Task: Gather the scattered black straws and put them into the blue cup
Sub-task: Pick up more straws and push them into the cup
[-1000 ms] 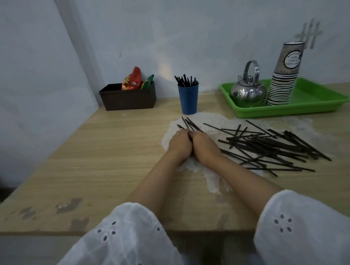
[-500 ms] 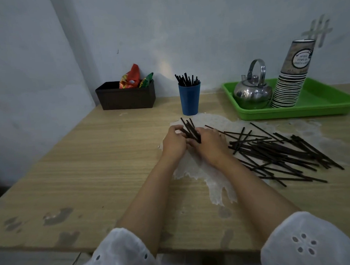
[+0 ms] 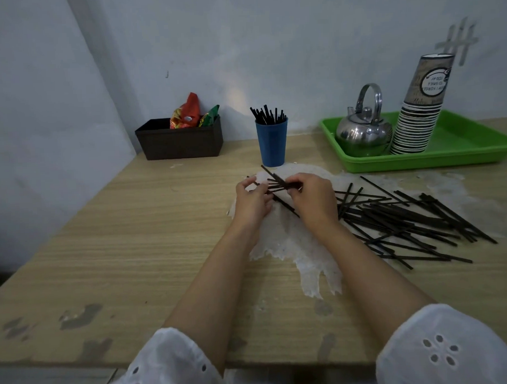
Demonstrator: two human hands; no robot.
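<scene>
Both hands meet over the middle of the tabletop, and clock directions here are read from them, with 12 o'clock pointing away from the person. The left hand and the right hand share a small bunch of straws. The right fingers curl in and pinch the bunch against the thumb, and the left fingers curl round its other ends. The bunch is loose: its straws cross one another, one slants up toward 11 o'clock, and another runs down between the two hands toward 5 o'clock. Whether its lower ends touch the tabletop cannot be told. The blue cup stands upright at 12 o'clock, near the hands but apart from them, with black straws in the cup sticking up above its rim. The scattered straws lie in a crossed heap from 3 to 4 o'clock, starting just beside the right hand and partly over a pale worn patch beneath both hands. At 2 o'clock a green tray holds a metal kettle and, touching it on the right, a stack of paper cups. At 11 o'clock a dark box against the wall holds red and green packets. White eyelet sleeves fill the 6 o'clock edge.
</scene>
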